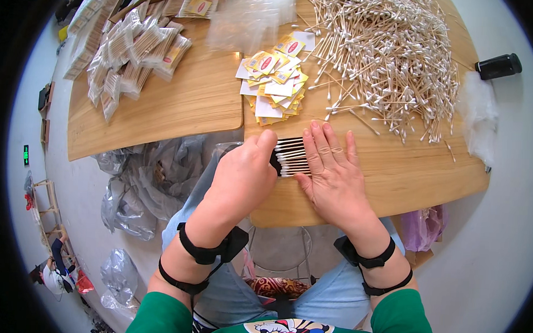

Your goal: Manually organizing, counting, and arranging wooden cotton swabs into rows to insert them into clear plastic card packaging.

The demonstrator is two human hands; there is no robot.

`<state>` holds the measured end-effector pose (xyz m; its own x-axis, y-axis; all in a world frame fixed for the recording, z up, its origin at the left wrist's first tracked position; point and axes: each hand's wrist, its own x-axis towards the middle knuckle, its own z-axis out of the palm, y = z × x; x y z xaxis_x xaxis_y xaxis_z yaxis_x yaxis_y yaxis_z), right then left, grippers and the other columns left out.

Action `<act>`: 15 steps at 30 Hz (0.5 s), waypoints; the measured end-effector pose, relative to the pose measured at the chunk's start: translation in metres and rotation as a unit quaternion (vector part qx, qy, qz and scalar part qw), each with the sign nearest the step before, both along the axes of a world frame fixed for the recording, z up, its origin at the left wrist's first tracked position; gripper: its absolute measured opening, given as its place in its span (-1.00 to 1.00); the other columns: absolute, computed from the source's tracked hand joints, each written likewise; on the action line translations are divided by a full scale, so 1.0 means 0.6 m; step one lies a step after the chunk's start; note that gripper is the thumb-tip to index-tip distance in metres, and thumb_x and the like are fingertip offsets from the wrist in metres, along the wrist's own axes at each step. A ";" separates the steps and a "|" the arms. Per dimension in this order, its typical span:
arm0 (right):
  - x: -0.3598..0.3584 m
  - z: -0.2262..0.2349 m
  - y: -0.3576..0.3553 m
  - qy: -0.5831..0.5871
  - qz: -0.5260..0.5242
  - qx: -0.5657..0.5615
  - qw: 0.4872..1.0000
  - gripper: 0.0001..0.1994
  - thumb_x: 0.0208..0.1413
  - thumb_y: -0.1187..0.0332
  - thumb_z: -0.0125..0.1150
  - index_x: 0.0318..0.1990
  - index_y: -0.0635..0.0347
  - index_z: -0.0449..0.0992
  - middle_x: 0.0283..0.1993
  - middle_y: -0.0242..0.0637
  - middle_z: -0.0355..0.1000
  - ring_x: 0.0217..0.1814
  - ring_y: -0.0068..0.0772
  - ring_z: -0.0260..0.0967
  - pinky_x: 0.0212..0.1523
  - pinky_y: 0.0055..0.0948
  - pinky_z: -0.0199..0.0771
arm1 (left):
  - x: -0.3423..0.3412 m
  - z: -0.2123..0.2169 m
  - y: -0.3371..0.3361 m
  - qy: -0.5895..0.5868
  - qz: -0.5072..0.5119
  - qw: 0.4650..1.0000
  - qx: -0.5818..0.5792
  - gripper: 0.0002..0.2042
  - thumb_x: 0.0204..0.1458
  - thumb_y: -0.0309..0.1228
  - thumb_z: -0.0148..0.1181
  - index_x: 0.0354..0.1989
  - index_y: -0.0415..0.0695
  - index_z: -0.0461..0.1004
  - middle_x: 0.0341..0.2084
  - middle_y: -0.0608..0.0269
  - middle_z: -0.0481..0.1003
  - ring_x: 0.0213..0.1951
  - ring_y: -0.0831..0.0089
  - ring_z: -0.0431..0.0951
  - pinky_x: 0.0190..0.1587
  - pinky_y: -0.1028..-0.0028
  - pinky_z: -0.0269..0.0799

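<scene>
Swabs (291, 157) in a flat row at frame centre, long axes left-right. Right hand (335, 175) spread flat on them. Left hand (245, 174) curled against their left tips.

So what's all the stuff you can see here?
Swab row: one small bunch, white tips, on the table between the hands.
Loose swabs: one big heap, white and tan, top right of the table.
Labels: one pile, yellow and white, table middle.
Packed bags: many, clear, top left.
Empty bags: a clear stack, top middle.
Black box: one, right edge.
Table: light wood.
Foil bags: several, grey, on the floor at left.
Left hand: closed against the row's left end.
Right hand: flat, palm down on the row's right end.
</scene>
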<state>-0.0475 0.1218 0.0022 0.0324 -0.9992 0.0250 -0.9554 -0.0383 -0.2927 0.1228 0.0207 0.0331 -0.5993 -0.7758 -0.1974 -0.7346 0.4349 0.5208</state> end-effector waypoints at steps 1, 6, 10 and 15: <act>0.001 -0.001 -0.001 0.001 0.000 0.001 1.000 -0.24 0.19 0.01 0.14 0.46 0.20 0.10 0.55 -0.22 0.00 0.62 -0.25 -0.17 0.56 0.10 -0.40 | 0.003 0.003 -0.001 0.012 -0.022 1.000 0.007 -0.69 -0.04 -0.57 0.14 -0.06 -0.22 0.40 -0.26 -0.07 0.51 -0.23 -0.09 0.55 -0.19 0.10 0.48; 0.003 0.002 -0.005 0.013 0.002 0.010 1.000 -0.23 0.19 0.00 0.14 0.47 0.18 0.09 0.56 -0.22 -0.01 0.63 -0.24 -0.19 0.56 0.12 -0.42 | 0.022 0.029 0.029 -0.053 -0.139 0.982 -0.117 -0.41 -0.05 -0.39 0.31 0.24 -0.11 0.38 0.15 0.01 0.35 0.16 0.08 0.37 0.13 0.19 0.34; 0.005 -0.004 -0.005 0.007 0.002 0.001 1.000 -0.22 0.19 -0.01 0.14 0.47 0.18 0.08 0.56 -0.21 -0.02 0.63 -0.24 -0.19 0.56 0.13 -0.43 | 0.023 0.010 0.047 -0.072 -0.167 0.970 -0.160 -0.27 -0.09 -0.20 0.39 0.33 -0.09 0.34 0.41 0.02 0.11 0.41 0.02 0.10 0.40 0.04 0.03; 0.006 0.001 -0.007 -0.006 0.008 0.002 1.000 -0.22 0.19 -0.01 0.14 0.48 0.18 0.07 0.56 -0.21 -0.01 0.63 -0.22 -0.18 0.56 0.13 -0.43 | 0.024 0.007 0.046 -0.106 -0.176 0.967 -0.150 -0.27 -0.06 -0.18 0.37 0.34 -0.10 0.32 0.46 0.02 0.04 0.46 0.02 0.02 0.43 -0.03 -0.07</act>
<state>-0.0441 0.1177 0.0030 0.0474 -0.9987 0.0210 -0.9514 -0.0515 -0.3035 0.1373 0.0484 0.0370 -0.8074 -0.5725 -0.1426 -0.5900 0.7853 0.1876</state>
